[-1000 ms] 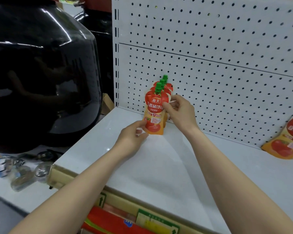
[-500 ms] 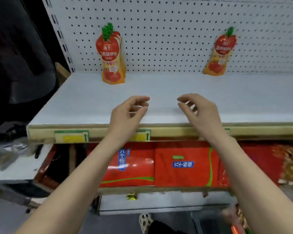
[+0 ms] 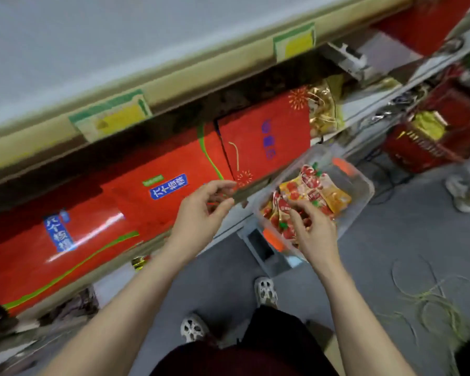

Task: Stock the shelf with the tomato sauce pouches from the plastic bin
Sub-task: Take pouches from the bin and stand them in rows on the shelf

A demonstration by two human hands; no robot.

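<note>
A clear plastic bin (image 3: 362,191) stands on the grey floor at the right, in front of the lower shelf. It holds several red and orange tomato sauce pouches (image 3: 319,189) with green caps, lying in a loose heap. My right hand (image 3: 314,232) is over the near end of the heap, its bent fingers spread on the pouches; no pouch is lifted. To the left of the bin, my left hand (image 3: 201,210) hovers in the air with loosely curled fingers, holding nothing. The white shelf top (image 3: 65,50) fills the upper left; no pouches on it are in view.
Large red gift boxes (image 3: 160,196) fill the lower shelf behind my left hand. My shoes (image 3: 266,291) are on the floor just short of the bin. A red wire basket (image 3: 432,137) sits at the right, with loose cables (image 3: 432,297) and another person's shoe (image 3: 461,194) nearby.
My view swung down from the shelf top to the floor. Both hands left the shelved pouches; the right hand went down onto the pouches in the bin, the left followed beside it.
</note>
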